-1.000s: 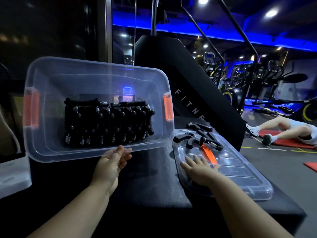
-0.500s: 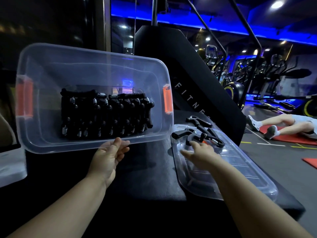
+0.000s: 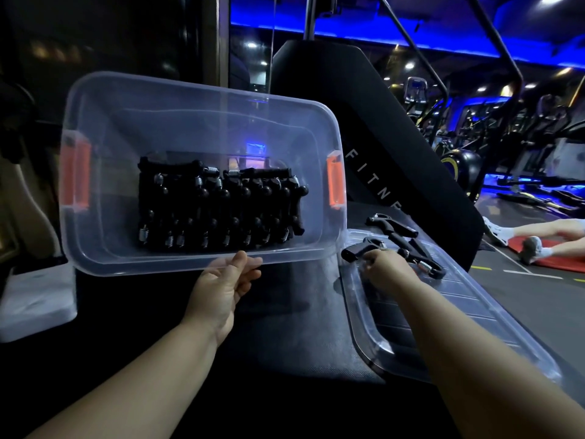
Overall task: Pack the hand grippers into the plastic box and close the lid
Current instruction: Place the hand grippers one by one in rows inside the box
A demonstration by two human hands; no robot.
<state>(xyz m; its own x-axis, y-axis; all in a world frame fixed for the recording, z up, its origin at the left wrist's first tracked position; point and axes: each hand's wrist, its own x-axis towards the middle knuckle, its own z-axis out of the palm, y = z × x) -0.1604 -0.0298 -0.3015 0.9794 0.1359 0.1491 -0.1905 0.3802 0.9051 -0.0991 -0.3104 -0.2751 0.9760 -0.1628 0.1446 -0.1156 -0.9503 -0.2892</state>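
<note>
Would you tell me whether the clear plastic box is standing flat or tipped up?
Tipped up: the plastic box shows its open mouth to the camera, the left hand holding its lower rim.

One clear plastic box [image 3: 196,122], orange latches [image 3: 76,175] at either end, is tilting up with its opening facing the camera; the left hand [image 3: 221,283] is gripping its near rim. Inside, the packed hand grippers [image 3: 218,210] — black, with silver springs — are sitting in one tight row. The lid [image 3: 474,312] is lying flat on the black padded surface [image 3: 285,312], just right of the box. The loose hand grippers [image 3: 392,228] are resting on the lid's far end — the right hand [image 3: 386,267] is curling its fingers onto the nearest gripper [image 3: 353,250]. A person [image 3: 538,232] is lying on a red mat [image 3: 563,261] at far right.
</note>
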